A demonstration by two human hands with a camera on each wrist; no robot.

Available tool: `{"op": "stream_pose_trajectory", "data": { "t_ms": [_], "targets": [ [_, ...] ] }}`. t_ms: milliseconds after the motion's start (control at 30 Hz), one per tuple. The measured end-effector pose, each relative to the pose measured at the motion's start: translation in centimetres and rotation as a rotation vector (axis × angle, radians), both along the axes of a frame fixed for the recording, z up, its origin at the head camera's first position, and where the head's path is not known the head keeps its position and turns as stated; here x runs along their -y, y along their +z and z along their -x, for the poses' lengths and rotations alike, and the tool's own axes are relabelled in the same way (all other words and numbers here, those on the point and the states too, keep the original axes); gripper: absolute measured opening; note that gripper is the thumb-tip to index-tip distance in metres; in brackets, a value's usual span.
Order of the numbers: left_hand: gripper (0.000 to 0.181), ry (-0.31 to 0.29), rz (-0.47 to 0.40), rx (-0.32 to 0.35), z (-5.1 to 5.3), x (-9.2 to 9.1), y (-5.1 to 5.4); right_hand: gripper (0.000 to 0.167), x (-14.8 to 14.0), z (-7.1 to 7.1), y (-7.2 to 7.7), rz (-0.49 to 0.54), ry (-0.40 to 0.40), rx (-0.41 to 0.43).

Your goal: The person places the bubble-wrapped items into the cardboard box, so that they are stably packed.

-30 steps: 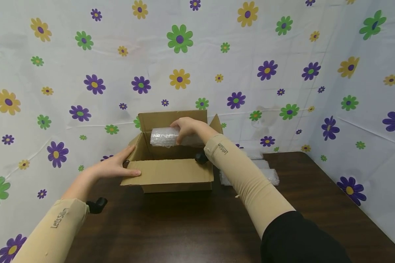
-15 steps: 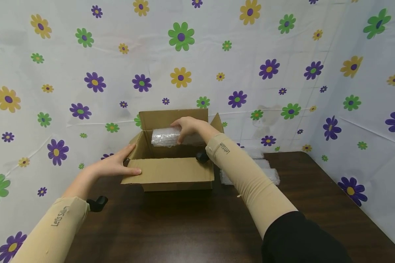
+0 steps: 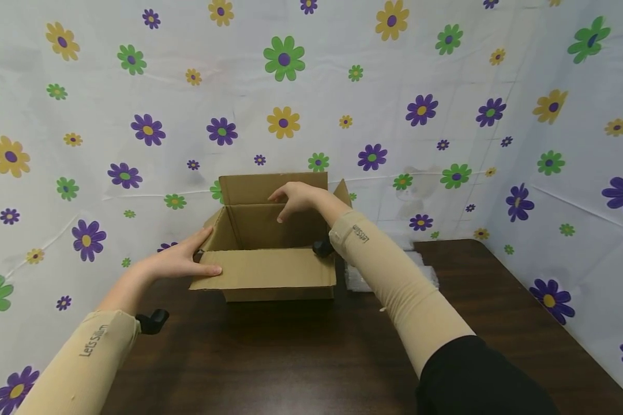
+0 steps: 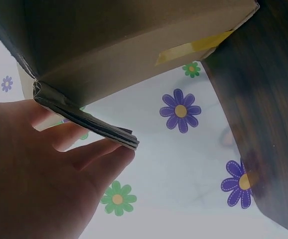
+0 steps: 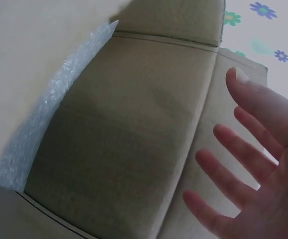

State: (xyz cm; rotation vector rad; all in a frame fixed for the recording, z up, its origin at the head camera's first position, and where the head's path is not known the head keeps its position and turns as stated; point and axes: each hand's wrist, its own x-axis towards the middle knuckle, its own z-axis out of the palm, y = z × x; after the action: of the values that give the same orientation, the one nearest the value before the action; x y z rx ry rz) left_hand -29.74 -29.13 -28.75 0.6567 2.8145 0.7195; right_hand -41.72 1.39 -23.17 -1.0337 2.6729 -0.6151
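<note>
An open cardboard box stands on the table with its flaps spread. At its left corner my left hand grips the flaps, the thumb lying on the front flap and the fingers behind; the left wrist view shows fingers touching the cardboard edge. Over the box opening is my right hand, fingers spread and holding nothing. A bubble-wrapped package lies inside the box along one wall in the right wrist view; from the head view the front flap hides it.
Several bubble-wrapped packages lie on the dark wooden table right of the box, partly behind the right forearm. A flower-patterned white sheet hangs behind and at the right side. Yellow tape marks the box's outside.
My right hand has let go of the bubble-wrapped package, which has dropped into the box out of the head view. The left hand has kept its place on the flaps.
</note>
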Motion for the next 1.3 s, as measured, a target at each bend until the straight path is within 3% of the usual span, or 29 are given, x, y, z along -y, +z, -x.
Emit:
{"op": "stream_pose_trajectory", "data": {
  "t_ms": [533, 867, 1033, 1300],
  "targets": [
    [0.106, -0.015, -0.014, 0.006, 0.0, -0.1, 0.1, 0.059, -3.5, -3.0, 2.5, 0.142, 0.140, 0.003],
    [0.105, -0.023, -0.032, 0.021, -0.1, -0.1, 0.3, 0.057, -9.3, -5.5, 3.4, 0.175, 0.122, -0.084],
    [0.104, -0.022, -0.019, 0.014, -0.1, 0.1, 0.2, 0.056, -12.7, -7.0, 3.4, 0.189, 0.076, -0.130],
    [0.105, -0.025, -0.015, 0.026, 0.0, 0.0, 0.3, 0.054, -17.4, -9.1, 2.0, 0.260, 0.038, -0.182]
  ]
}}
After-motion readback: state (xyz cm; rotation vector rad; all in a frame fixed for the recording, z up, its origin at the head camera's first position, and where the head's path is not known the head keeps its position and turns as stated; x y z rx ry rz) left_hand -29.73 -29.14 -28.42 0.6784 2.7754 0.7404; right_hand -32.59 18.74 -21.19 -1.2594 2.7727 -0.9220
